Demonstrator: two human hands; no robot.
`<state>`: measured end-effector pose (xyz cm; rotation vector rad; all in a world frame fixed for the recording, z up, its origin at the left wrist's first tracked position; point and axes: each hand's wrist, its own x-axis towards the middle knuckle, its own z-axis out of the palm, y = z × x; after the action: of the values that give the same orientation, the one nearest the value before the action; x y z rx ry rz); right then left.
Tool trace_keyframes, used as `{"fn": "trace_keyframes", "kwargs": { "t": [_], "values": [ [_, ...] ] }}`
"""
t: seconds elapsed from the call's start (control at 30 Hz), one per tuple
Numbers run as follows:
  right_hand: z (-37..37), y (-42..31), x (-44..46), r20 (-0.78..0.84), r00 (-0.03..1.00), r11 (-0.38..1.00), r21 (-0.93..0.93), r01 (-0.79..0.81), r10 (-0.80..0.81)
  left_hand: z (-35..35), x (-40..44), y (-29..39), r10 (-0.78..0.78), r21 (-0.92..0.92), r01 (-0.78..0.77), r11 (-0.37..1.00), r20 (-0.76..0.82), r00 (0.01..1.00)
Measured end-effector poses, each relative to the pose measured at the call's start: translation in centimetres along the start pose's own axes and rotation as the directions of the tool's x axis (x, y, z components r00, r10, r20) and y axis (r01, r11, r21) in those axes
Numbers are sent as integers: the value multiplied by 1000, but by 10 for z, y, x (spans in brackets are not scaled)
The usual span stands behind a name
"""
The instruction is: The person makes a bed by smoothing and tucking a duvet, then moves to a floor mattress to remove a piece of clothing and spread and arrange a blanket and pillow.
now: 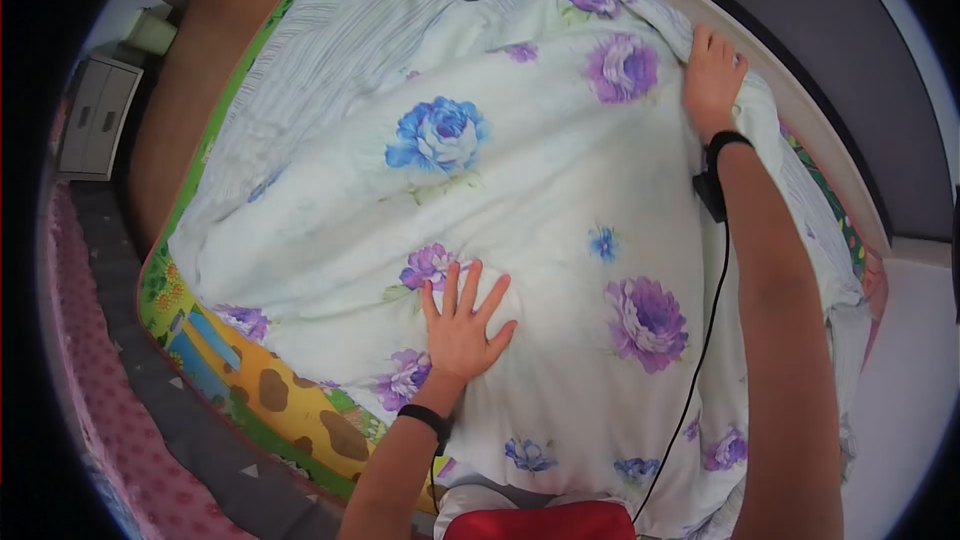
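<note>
A white cloth (540, 210) with blue and purple flowers is spread over a colourful mat, its striped side (340, 30) showing at the upper left. My left hand (466, 328) lies flat on the cloth near its lower middle, fingers spread, holding nothing. At the upper right, my right hand (711, 80) has its fingers curled over the cloth's edge. Folds run across the cloth between the two hands. Each wrist wears a black band with a cable.
The patterned mat (270, 390) shows along the left and lower left. A grey drawer cabinet (100, 118) stands on the wooden floor (185, 90). Pink dotted fabric (110, 340) and a grey strip lie at the far left. Dark grey panels (850, 50) line the upper right.
</note>
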<state>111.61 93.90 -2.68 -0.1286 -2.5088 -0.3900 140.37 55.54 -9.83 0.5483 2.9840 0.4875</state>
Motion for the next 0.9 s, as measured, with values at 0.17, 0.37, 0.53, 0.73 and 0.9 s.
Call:
{"fn": "trace_keyframes", "kwargs": {
  "t": [0.17,0.37,0.53,0.73,0.9],
  "values": [
    [10,-38,-50,119,986,979,179,96,-119,4,9,-3,-5,4,5,1000,38,999],
    [-17,-53,-102,371,919,861,503,-78,-134,0,12,-1,-12,16,11,1000,77,997],
    [-16,-68,-118,302,946,902,430,-26,-117,-8,19,1,-38,42,32,999,155,987],
    [-15,-61,-107,363,925,882,465,-76,-112,-63,36,4,55,-98,-13,995,442,895],
    [-18,-61,-101,389,914,886,456,-84,-113,-247,143,-88,226,13,730,684,947,-228]
  ]
}}
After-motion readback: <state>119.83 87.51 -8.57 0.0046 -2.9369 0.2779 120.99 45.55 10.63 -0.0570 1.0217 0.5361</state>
